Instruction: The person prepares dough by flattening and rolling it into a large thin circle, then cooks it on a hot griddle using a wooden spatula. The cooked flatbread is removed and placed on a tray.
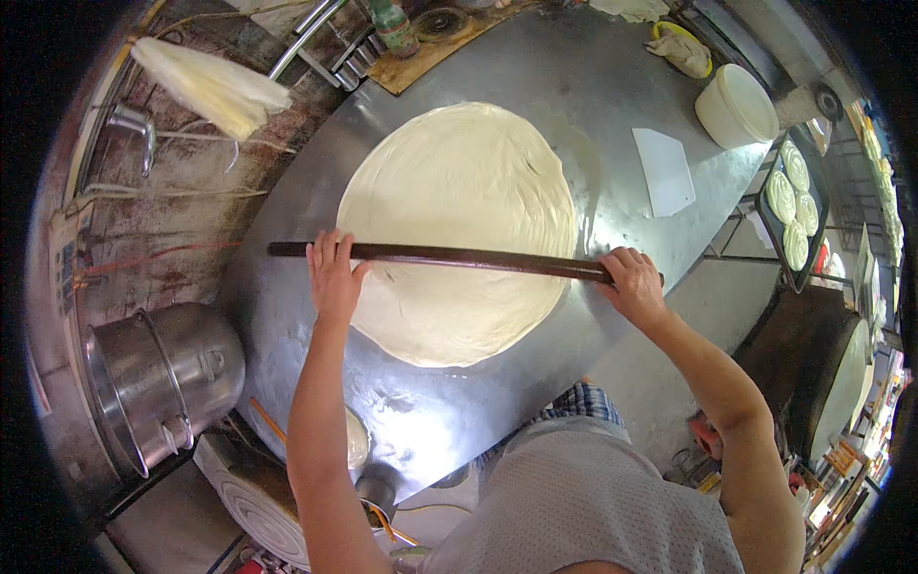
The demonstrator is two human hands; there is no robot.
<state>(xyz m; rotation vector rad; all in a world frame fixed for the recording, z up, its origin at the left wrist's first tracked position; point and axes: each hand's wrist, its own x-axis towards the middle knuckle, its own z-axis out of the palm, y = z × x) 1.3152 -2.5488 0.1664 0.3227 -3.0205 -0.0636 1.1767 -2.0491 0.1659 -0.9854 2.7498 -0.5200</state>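
A large, round, thin sheet of dough (459, 172) lies spread on the steel worktop (602, 79). Across its lower half runs a long dark wooden rolling pin (459, 256), reaching past the dough on both sides. My left hand (333, 276) has its fingers laid over the pin near the dough's left edge, with the thumb below it. Near the pin's right end, beyond the dough, my right hand (631, 280) is wrapped around it. Faint ridges and folds show in the dough's upper right part.
A white plastic scraper (663, 172) and a white tub (735, 107) are at right. Coiled dough pieces fill part of a dark tray (792, 251) beyond the edge. A large steel pot (172, 380) stands left; a green bottle (394, 29) is on a wooden board (459, 43) at back.
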